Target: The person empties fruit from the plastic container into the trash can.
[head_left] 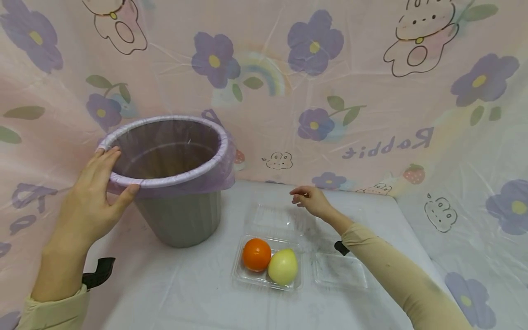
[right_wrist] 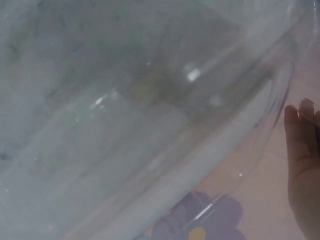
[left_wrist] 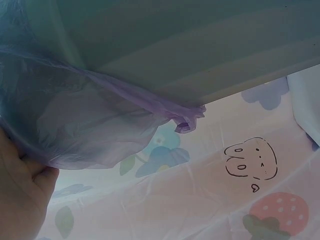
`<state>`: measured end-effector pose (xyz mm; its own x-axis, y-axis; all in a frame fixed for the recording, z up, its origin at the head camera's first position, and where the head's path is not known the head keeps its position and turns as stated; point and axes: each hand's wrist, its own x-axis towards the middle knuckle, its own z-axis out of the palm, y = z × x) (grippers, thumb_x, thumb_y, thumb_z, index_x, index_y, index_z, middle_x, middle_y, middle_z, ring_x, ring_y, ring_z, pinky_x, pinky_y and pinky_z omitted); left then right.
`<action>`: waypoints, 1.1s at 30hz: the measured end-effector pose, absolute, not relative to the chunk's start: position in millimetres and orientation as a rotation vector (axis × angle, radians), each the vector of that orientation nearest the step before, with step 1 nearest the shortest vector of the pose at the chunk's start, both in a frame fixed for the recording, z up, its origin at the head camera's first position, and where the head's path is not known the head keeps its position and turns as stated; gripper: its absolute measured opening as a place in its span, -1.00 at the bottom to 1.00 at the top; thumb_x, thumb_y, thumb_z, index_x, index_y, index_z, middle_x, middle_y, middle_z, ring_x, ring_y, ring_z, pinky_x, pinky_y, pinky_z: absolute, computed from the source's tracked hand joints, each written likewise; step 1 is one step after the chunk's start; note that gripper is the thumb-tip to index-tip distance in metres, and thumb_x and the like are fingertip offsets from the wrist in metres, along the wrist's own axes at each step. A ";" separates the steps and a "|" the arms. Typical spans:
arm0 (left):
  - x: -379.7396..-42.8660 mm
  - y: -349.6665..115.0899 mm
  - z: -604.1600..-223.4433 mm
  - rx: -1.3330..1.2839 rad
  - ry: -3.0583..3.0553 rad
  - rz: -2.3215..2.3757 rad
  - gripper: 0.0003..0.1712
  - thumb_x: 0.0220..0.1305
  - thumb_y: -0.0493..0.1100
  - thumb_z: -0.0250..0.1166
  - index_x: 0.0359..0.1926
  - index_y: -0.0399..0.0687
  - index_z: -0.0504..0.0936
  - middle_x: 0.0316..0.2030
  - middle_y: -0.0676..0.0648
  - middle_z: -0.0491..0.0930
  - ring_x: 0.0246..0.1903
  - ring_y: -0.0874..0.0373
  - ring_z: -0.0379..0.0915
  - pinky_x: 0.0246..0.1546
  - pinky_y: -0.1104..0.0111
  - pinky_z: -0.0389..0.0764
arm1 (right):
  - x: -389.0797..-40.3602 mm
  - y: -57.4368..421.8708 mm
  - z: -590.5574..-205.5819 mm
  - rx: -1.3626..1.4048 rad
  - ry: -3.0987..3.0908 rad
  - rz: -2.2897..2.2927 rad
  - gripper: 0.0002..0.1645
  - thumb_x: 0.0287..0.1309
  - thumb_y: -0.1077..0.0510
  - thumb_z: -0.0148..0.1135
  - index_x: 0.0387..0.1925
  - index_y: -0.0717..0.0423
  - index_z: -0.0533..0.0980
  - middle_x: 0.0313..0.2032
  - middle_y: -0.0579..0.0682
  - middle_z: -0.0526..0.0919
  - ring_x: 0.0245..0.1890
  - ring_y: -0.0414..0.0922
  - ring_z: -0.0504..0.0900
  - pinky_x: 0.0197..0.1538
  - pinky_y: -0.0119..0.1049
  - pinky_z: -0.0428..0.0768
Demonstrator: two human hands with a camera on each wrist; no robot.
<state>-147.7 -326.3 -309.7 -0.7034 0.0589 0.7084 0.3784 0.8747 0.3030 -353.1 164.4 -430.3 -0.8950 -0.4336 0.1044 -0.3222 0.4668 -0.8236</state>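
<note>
My left hand (head_left: pixel 91 197) grips the near left rim of a grey bin (head_left: pixel 181 220), fingers over the rim and thumb on its front. A lilac bag (head_left: pixel 224 172) lines the bin and folds down outside; in the left wrist view its knotted corner (left_wrist: pixel 185 120) hangs loose. My right hand (head_left: pixel 315 201) hovers toward the back of the table, fingers loosely bent, nothing visible between them. Clear plastic (right_wrist: pixel 135 130) fills most of the right wrist view, with the right fingertips beyond its curved edge. A clear box (head_left: pixel 243 277) holds an orange (head_left: pixel 256 255) and a pale green-yellow fruit (head_left: pixel 283 266).
Behind the fruit box lies its clear raised lid (head_left: pixel 272 217). Another clear box (head_left: pixel 340 271) sits to the right, partly under my right forearm. A white cloth covers the table (head_left: pixel 198 293). Printed curtains (head_left: pixel 264 110) hang close around the back and sides.
</note>
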 end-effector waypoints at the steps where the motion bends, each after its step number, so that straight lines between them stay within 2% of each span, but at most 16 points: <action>1: -147.4 -326.4 -309.7 -0.316 -2.306 -0.560 -0.11 0.47 0.23 0.23 0.52 -0.31 0.28 0.49 -0.36 0.28 0.56 -0.32 0.00 0.61 0.01 -0.05 | -353.3 164.3 -431.2 -0.679 2.590 -1.396 -0.69 0.49 0.36 0.11 0.14 0.46 0.58 -0.14 0.30 0.73 -0.04 0.24 0.75 0.03 -0.04 0.75; 10: -147.8 -325.9 -309.5 -0.325 -2.293 -0.555 -0.10 0.46 0.24 0.23 0.52 -0.30 0.29 0.49 -0.35 0.29 0.55 -0.33 0.03 0.60 0.03 -0.03 | -355.4 162.0 -440.0 -0.673 2.599 -1.333 -0.67 0.49 0.35 0.12 0.17 0.45 0.57 -0.10 0.31 0.75 0.01 0.32 0.71 0.08 0.00 0.73; 21: -148.1 -324.9 -308.9 -0.310 -2.295 -0.562 -0.08 0.46 0.26 0.22 0.50 -0.35 0.30 0.48 -0.38 0.29 0.54 -0.36 0.02 0.61 0.03 -0.04 | -357.3 160.9 -443.3 -0.591 2.616 -1.280 -0.63 0.48 0.29 0.15 0.22 0.38 0.57 0.06 0.36 0.70 0.05 0.26 0.71 0.09 -0.03 0.72; 29: -149.2 -325.7 -309.3 -0.303 -2.299 -0.565 -0.07 0.44 0.28 0.23 0.51 -0.33 0.30 0.48 -0.36 0.29 0.55 -0.32 0.01 0.61 0.03 -0.04 | -357.0 160.5 -438.1 -0.602 2.684 -1.161 -0.59 0.46 0.21 0.21 0.23 0.32 0.59 0.07 0.23 0.74 0.09 0.16 0.72 0.09 -0.04 0.71; 33: -149.2 -325.4 -309.3 -0.305 -2.290 -0.565 -0.06 0.45 0.30 0.21 0.50 -0.33 0.30 0.48 -0.36 0.30 0.55 -0.33 0.02 0.61 0.03 -0.03 | -355.9 160.9 -435.9 -0.644 2.718 -1.122 -0.59 0.45 0.21 0.21 0.22 0.31 0.59 0.10 0.23 0.73 0.12 0.16 0.71 0.12 -0.01 0.70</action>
<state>-149.2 -325.4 -309.3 -0.6941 0.0483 0.7182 0.3767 0.8746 0.3052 -355.9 160.9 -435.9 -0.9002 -0.4336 0.0404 -0.3358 0.6322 -0.6982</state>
